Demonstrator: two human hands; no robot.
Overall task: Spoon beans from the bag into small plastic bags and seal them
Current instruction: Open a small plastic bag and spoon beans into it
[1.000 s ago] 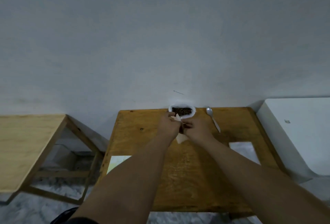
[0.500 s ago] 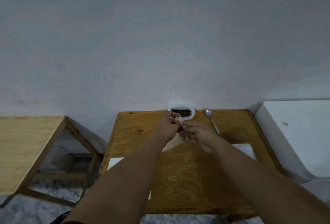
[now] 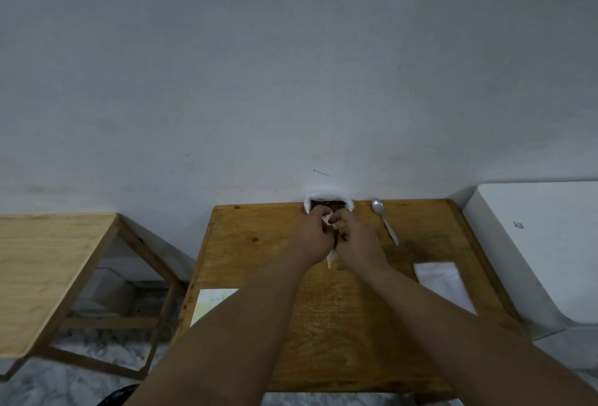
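Right hand has come back up against the left hand; a moment ago it was lower and a bit apart. Both hands now pinch the top of the small plastic bag with curled fingers. Its bottom corner pokes out below the grip. Dark bits show between the hands, too small to tell well. Just behind the grip stands the big white bag, open, with brown beans inside. The spoon lies right of the grip on the table. A flat white sheet lies nearer, also right.
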